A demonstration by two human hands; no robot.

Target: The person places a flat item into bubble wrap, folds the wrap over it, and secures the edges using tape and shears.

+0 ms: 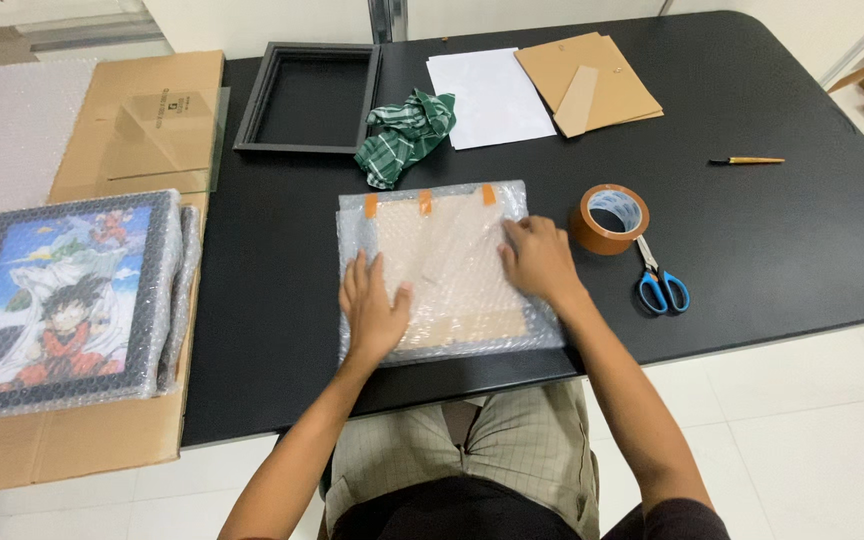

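A flat rectangular item wrapped in bubble wrap (pixel 452 240) lies on the black table (pixel 772 240) in front of me, held shut along its far edge by three strips of brown tape. My left hand (pixel 372 308) rests flat on its near left part, fingers spread. My right hand (pixel 537 258) presses on its right side, fingers bent onto the wrap. Neither hand holds anything.
A roll of brown tape (pixel 609 218) and blue-handled scissors (pixel 660 283) lie right of the parcel. Beyond are a green cloth (pixel 404 135), an empty black frame (pixel 310 97), white paper (pixel 487 95), brown backing boards (pixel 592 80) and a small brush (pixel 747 160). At left, a bubble-wrapped cartoon picture (pixel 57 295) sits on cardboard (pixel 142 110).
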